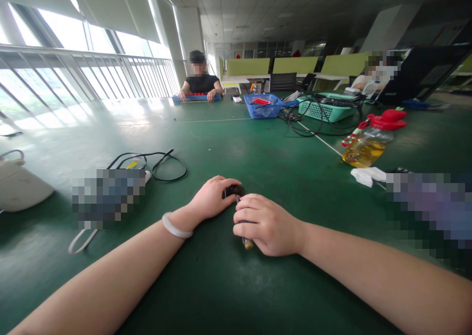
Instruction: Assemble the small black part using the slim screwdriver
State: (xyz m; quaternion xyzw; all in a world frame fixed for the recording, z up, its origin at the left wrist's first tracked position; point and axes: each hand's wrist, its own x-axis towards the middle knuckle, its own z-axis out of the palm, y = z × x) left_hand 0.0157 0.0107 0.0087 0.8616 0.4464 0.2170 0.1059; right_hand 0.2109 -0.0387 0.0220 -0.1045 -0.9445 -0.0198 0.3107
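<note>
Near the middle of the green table (pixel 206 286), my left hand (pixel 213 197) is closed on a small dark object (pixel 233 192), which shows between its thumb and fingers. My right hand (pixel 267 224) is wrapped round a thin tool (pixel 248 243) with a rounded tan end, which sticks out below the fingers toward me. The tool's other end meets the dark object. Both hands are close together, fingertips almost touching, and they cover most of both things. A white bracelet (pixel 177 226) is on my left wrist.
A blurred-out device (pixel 110 197) and black cable lie left, beside a white object (pixel 24 187). At right are a red-lidded bottle (pixel 367 145), a tissue (pixel 365 176) and another blurred item (pixel 435 207). Behind are a blue basket (pixel 263 109), a green basket (pixel 326 111) and a seated person (pixel 201 84).
</note>
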